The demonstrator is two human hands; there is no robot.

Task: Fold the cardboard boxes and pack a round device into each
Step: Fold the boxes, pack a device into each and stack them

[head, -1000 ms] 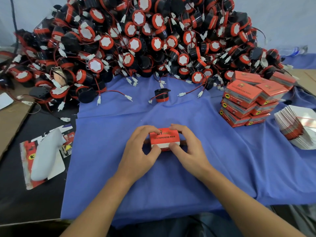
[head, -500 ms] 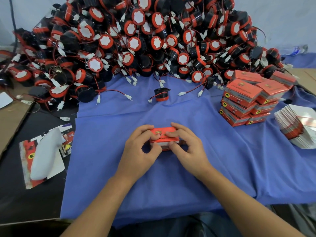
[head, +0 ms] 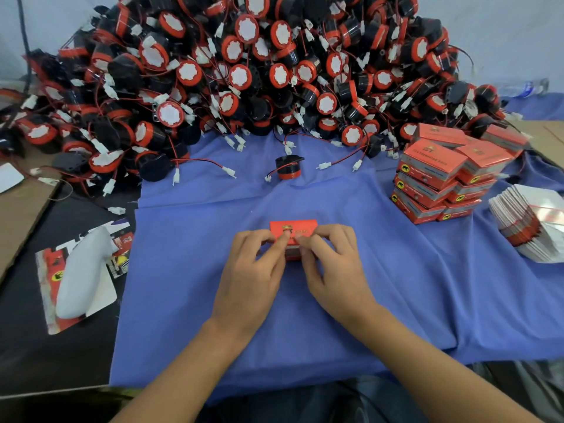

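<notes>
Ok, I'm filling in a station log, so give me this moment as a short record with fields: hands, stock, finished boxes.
held item: red cardboard box, between both hands over the blue cloth
left hand: fingers curled on the box's left side
right hand: fingers curled on its right side
loose item: one round device with wire, alone beyond the box
stock: pile of round devices, far side
finished: stack of closed boxes, right
blanks: stack of flat box blanks, far right
</notes>
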